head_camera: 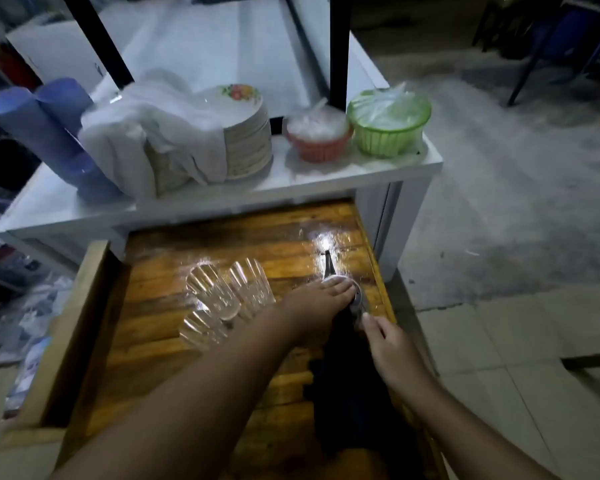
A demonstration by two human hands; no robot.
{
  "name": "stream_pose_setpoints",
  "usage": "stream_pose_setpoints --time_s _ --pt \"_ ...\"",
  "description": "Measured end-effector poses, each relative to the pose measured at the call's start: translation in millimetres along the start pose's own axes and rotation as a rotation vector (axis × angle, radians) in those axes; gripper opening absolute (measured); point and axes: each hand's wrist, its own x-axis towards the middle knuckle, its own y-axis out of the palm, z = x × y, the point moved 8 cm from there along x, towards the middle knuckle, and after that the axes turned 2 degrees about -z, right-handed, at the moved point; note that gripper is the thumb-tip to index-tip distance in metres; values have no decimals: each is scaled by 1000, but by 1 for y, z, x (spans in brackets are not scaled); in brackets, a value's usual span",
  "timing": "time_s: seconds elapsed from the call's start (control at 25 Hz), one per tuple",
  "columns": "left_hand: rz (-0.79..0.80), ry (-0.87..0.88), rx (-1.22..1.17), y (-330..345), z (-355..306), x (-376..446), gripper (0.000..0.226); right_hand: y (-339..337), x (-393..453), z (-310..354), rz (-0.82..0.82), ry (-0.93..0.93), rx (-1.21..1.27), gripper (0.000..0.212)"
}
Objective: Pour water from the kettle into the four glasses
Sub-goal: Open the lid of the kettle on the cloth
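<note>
A small metal kettle (357,301) with a dark pointed spout (328,266) stands on the wet wooden table (222,344), near its right edge. My left hand (312,306) reaches across and lies over the kettle's lid, fingers pressed on it. My right hand (390,348) is at the kettle's near side with curled fingers where the handle is; the handle itself is hidden. Clear ribbed glasses stand clustered just left of the kettle: two at the back (208,289) (252,285) and one nearer (201,329). My left wrist hides part of the cluster.
Behind the table a white shelf (326,178) carries a cloth-covered stack of plates (246,140), an orange basket (317,142), a green basket (388,124) and blue cups (39,123). A dark shape (347,393) lies on the table's near right. Tiled floor lies to the right.
</note>
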Motion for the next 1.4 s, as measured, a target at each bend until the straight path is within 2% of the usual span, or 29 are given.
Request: stream_pose_setpoints --time_s 0.12,0.28,0.4,0.52,0.68,0.8,0.92,1.08,1.24,1.4 --pt "-30 -35 -8 9 6 1 98 24 1 -21 137 94 85 44" --pt "-47 -52 -67 19 9 5 100 42 1 -32 256 223 409 42" --pt "-40 -64 -98 26 15 6 102 53 12 -37 343 263 544 46" --pt "-66 -46 -117 24 12 6 98 61 19 -25 407 199 604 42" --pt "-125 -80 -118 26 13 6 96 63 18 -15 379 29 565 48" --pt "-153 -81 -76 28 13 6 100 67 15 -13 286 -90 514 43" --pt "-155 -89 -18 29 11 6 105 67 17 -22 206 -88 510 42" --pt "-186 -84 38 20 -5 2 107 57 9 -19 183 -97 544 37" --pt "-283 -72 -22 -6 -17 -20 92 38 -7 5 190 -162 544 41" --pt "-379 -76 -8 -36 -31 -60 73 26 -39 39 286 -173 622 50"
